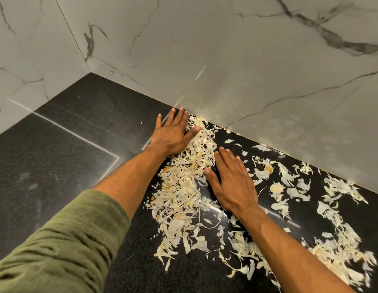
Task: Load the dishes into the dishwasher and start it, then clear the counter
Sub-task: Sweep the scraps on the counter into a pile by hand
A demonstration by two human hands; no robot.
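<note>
Head view: our left hand and right hand flat, fingers straight, flanking heap of pale papery garlic skins on black speckled stone worktop near back edge. Risk: light skins scatter off front edge if we sweep fast.

A single wide-angle view from the person's head looks forward and steeply down at the dark worktop, close above it. It faces the marble wall behind the worktop, whose corner lies at upper left. Both forearms reach in from the bottom edge.
</note>
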